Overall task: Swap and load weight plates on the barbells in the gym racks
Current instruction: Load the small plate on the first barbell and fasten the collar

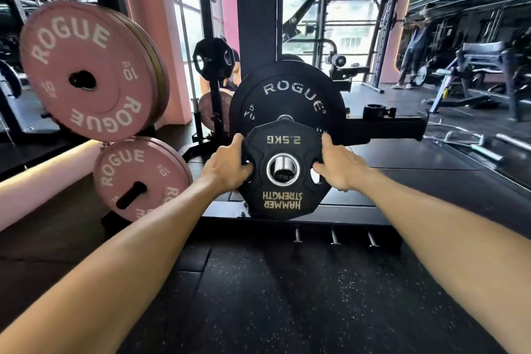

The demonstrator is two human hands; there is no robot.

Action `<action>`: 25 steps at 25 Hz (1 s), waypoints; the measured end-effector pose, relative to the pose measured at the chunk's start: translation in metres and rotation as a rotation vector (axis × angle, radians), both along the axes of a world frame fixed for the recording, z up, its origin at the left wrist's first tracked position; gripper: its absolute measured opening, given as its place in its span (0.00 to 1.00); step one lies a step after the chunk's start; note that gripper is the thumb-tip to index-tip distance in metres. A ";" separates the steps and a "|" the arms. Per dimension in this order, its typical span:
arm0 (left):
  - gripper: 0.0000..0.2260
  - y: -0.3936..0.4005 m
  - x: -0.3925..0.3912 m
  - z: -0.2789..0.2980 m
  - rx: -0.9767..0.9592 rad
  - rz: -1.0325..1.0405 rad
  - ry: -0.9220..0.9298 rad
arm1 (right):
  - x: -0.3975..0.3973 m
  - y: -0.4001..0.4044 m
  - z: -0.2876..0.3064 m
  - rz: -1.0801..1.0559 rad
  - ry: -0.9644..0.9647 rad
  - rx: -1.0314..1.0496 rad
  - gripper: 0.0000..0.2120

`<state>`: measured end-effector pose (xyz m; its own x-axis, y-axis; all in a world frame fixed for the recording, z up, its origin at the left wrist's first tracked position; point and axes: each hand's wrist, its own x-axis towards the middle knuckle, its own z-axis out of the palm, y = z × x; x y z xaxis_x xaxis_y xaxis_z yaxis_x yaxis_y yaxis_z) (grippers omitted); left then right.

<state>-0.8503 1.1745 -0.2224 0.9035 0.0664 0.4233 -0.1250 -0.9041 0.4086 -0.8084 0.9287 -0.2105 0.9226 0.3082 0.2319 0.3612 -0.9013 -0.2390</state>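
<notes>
Gym rack behind, both hands (230, 165) (336, 167) hold upside-down plate (283, 201) facing camera.

Only one view, from up on the head. Looks forward and down along both arms. Very close to the small plate (283, 169) held at arm's length. Wide, so floor (287, 296) and far gym fit in too.

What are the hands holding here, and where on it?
Both the left hand and right hand grip the 2.5 kg plate by its side edges and grip holes.
</notes>
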 end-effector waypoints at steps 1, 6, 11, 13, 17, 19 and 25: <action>0.15 0.001 0.003 -0.005 -0.009 0.001 0.011 | 0.003 0.001 -0.006 -0.001 0.009 -0.004 0.11; 0.14 0.003 0.019 -0.026 -0.058 -0.017 0.030 | 0.018 0.007 -0.023 -0.038 0.013 -0.015 0.12; 0.12 -0.001 0.032 -0.045 -0.090 -0.053 -0.047 | 0.027 0.003 -0.037 -0.029 0.007 0.078 0.12; 0.13 0.000 0.032 -0.053 -0.073 -0.068 -0.095 | 0.027 0.002 -0.044 -0.022 -0.035 0.128 0.12; 0.13 -0.004 0.035 -0.063 -0.034 -0.062 -0.140 | 0.026 0.004 -0.061 0.001 -0.138 0.199 0.12; 0.13 -0.004 0.047 -0.062 -0.010 -0.034 -0.120 | 0.037 0.007 -0.059 0.016 -0.135 0.195 0.12; 0.10 0.000 0.099 -0.061 0.134 0.064 -0.050 | 0.088 0.022 -0.059 -0.148 -0.151 0.085 0.14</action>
